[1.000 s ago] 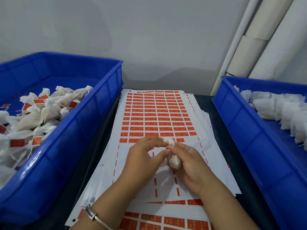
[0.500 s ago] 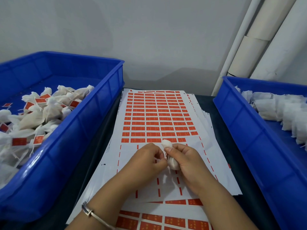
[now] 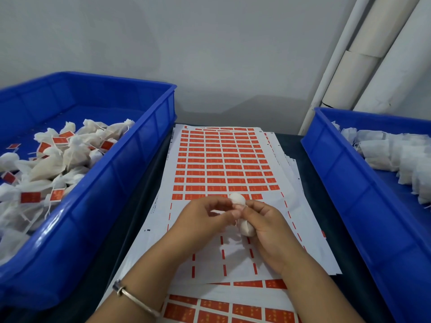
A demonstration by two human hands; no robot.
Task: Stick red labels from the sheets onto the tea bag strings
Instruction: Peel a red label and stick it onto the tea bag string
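Both hands met over the middle of the dark counter [image 3: 291, 145], forearms reaching in from the near edge. The right hand [image 3: 268, 229] curled its fingers round a small white mesh tea bag [image 3: 245, 226], whose rounded top showed above the knuckles and whose lower end bulged out below the thumb. The left hand [image 3: 203, 220], wearing a thin metal bangle [image 3: 133, 297] at the wrist, had its thumb and forefinger pinched together right against the bag's top; the string itself was too fine to make out, and no label could be seen between the fingertips.

Under the hands lay a stack of white label sheets [image 3: 224, 164]. The top sheet's far half carried rows of small red rectangular labels [image 3: 217, 159], while its near half was mostly stripped, with only narrow red slivers left. Another sheet with labels showed at the near edge.

To the left stood a blue plastic crate [image 3: 121, 173] holding a heap of white tea bags with red labels [image 3: 58, 164] on their strings. To the right, a second blue plastic crate [image 3: 349, 183] held unlabelled white tea bags [image 3: 391, 155]. Behind rose a plain grey wall [image 3: 186, 54], with pale pipes [image 3: 363, 54] in the right corner.
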